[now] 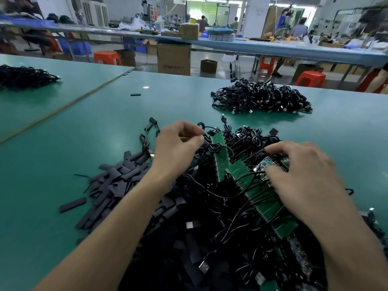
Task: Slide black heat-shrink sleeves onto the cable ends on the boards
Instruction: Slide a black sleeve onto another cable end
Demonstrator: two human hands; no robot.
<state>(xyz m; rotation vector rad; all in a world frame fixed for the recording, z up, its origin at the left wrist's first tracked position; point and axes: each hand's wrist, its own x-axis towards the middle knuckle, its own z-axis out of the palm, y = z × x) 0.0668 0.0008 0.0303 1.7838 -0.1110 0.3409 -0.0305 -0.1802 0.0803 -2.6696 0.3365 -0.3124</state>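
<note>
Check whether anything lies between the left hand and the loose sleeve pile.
Nothing visible blocks it. The left hand is above the tangled cables, and the sleeve pile lies open on the table just to its left. Only one cable plug rests at the pile's edge beside the wrist.

The worktop (105, 127) wears a smooth green mat with a dull sheen. The heat-shrink sleeves (117, 175) lie flat, matt black and rubbery-looking. The cables (210, 192) have slightly glossy black plastic jackets. The circuit boards (220, 162) are lacquered green with small metallic pads along their edges. The USB plugs (204, 267) show bright metal shells. Beyond the far edge stand a brown cardboard box (173, 59) and shiny orange plastic stools (107, 57).
</note>
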